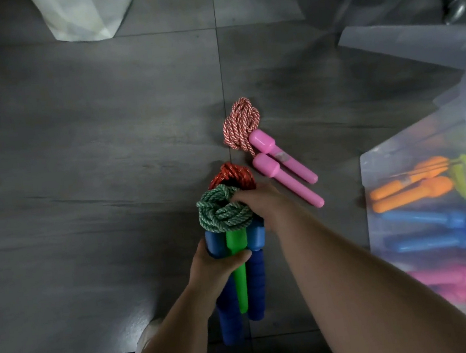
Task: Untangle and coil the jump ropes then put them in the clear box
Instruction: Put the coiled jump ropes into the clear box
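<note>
My left hand [217, 262] rises from the lower edge on a bare forearm, its fingers wrapped round the bundle of handles [214, 242] and its thumb [242, 255] pressed across the front. My right forearm, also bare, reaches in on a slant from the lower right. My right hand [258, 202] sits just beyond my left fingers, back turned up, with its fingers curled down onto the green rope coil [221, 215], gripping it.

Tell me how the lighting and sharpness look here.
Head view: dim overall, a glare patch on the grey tiled floor lower left; the pink-handled jump rope and the blue-and-green rope bundle gripped by the left hand and right hand are sharp; the clear plastic box at right is hazy, blurring ropes inside.
</note>
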Tool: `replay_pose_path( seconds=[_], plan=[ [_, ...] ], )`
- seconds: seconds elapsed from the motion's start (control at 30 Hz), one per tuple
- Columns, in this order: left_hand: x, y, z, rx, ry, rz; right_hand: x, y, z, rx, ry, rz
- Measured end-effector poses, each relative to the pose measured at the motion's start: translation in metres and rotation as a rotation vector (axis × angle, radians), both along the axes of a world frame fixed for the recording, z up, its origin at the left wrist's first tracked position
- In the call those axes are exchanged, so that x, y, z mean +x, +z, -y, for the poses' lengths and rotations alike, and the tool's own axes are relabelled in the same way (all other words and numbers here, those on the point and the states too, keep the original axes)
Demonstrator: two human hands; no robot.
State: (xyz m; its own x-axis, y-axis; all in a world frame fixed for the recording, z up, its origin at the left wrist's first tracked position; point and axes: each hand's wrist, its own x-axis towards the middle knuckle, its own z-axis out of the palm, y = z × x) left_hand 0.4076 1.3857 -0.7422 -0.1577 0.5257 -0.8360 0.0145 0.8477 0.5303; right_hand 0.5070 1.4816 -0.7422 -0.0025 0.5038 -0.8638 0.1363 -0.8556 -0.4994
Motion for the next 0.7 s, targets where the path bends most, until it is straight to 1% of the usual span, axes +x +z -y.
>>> replay_pose_path(
  seconds=[0.1, 0.23, 0.3, 0.4, 0.5, 0.57, 0.6, 0.7],
  plan=[
    [-0.002, 0.007, 0.003, 0.0, 0.108, 0.15, 0.005, 0.005, 0.005, 0.035, 0.008, -0.061],
    [0.001, 0.049, -0.007, 0.051, 0.141, 0.343, 0.02, 0.05, -0.003, 0.13, 0.031, -0.147],
    [0.002, 0.083, -0.012, 0.115, 0.101, 0.436, 0.029, 0.09, -0.007, 0.177, 0.025, -0.184],
    [0.008, 0.144, -0.016, 0.221, 0.054, 0.532, 0.047, 0.166, -0.005, 0.256, -0.081, -0.249],
    [0.022, 0.208, -0.012, 0.233, 0.052, 0.633, 0.068, 0.24, 0.009, 0.379, -0.201, -0.319],
    [0.035, 0.244, -0.008, 0.247, -0.009, 0.684, 0.088, 0.277, 0.023, 0.459, -0.277, -0.327],
    [0.044, 0.259, -0.005, 0.264, -0.073, 0.685, 0.1, 0.292, 0.032, 0.492, -0.316, -0.339],
    [0.079, 0.291, 0.003, 0.3, -0.247, 0.62, 0.141, 0.32, 0.061, 0.555, -0.443, -0.369]
  ],
)
